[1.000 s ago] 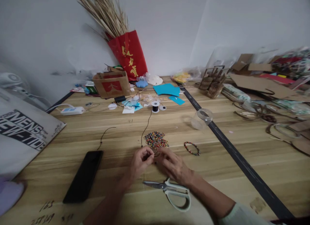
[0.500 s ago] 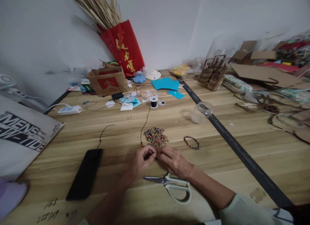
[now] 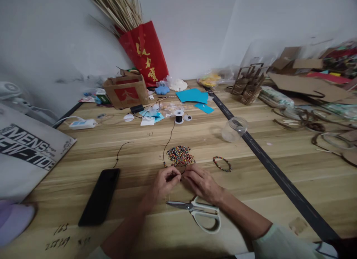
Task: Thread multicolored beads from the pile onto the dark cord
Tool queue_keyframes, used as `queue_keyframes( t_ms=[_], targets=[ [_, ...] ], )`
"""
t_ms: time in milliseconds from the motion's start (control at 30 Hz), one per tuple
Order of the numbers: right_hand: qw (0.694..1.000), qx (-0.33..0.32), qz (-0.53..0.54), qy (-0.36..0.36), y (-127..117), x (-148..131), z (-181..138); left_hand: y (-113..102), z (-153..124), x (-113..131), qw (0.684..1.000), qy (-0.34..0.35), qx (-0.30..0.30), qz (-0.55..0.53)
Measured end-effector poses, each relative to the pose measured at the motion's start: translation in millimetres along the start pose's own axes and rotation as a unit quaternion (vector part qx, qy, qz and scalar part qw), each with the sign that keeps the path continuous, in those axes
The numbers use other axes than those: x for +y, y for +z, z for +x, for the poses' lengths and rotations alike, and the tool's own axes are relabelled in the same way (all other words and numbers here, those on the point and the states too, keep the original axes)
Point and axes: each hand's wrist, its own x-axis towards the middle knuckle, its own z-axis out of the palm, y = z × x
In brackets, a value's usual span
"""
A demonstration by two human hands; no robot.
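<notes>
My left hand (image 3: 164, 181) and my right hand (image 3: 201, 182) meet just in front of a pile of small coloured beads (image 3: 180, 155) on the wooden table (image 3: 251, 177). Both hands are closed in a pinch. A thin black cord (image 3: 168, 142) runs from the left fingers back to a small black spool (image 3: 179, 116). What the right fingertips pinch is too small to make out. A finished bead bracelet (image 3: 222, 164) lies to the right of the pile. White-handled scissors (image 3: 198, 213) lie just below my right wrist.
A black phone (image 3: 99, 196) lies to the left, with a loose bit of cord (image 3: 122, 152) above it. A clear plastic jar (image 3: 234, 128) lies on its side beyond the beads. A red bag (image 3: 145, 54), a cardboard box (image 3: 126, 92), blue paper (image 3: 192, 95) and wooden pieces (image 3: 248, 88) crowd the back.
Both hands stayed together at the beads, with only small finger movements. The view shifted slightly as my head moved.
</notes>
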Motion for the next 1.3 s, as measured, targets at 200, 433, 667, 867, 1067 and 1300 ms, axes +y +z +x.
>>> queue_keyframes(
  t_ms=[200, 433, 667, 867, 1067, 1300],
  targets=[
    [0.994, 0.009, 0.096, 0.044, 0, 0, 3, -3, -1, 8, 0.998, -0.028, -0.016, -0.048],
    [0.975, 0.044, 0.205, 0.078, -6, -7, 11, -6, -3, 13, 0.993, -0.043, 0.000, -0.111],
    [0.951, 0.048, 0.271, 0.143, -5, -5, 13, 1, -9, 7, 0.965, -0.089, -0.090, -0.229],
    [0.943, 0.048, 0.288, 0.159, -2, -2, 11, 4, -11, 9, 0.963, -0.108, -0.094, -0.229],
    [0.961, 0.031, 0.237, 0.137, 2, -1, 8, 5, -9, 0, 0.969, -0.094, -0.086, -0.211],
    [0.970, -0.017, 0.192, 0.150, 5, -1, 2, 9, -7, -12, 0.983, -0.050, -0.061, -0.163]
  ],
)
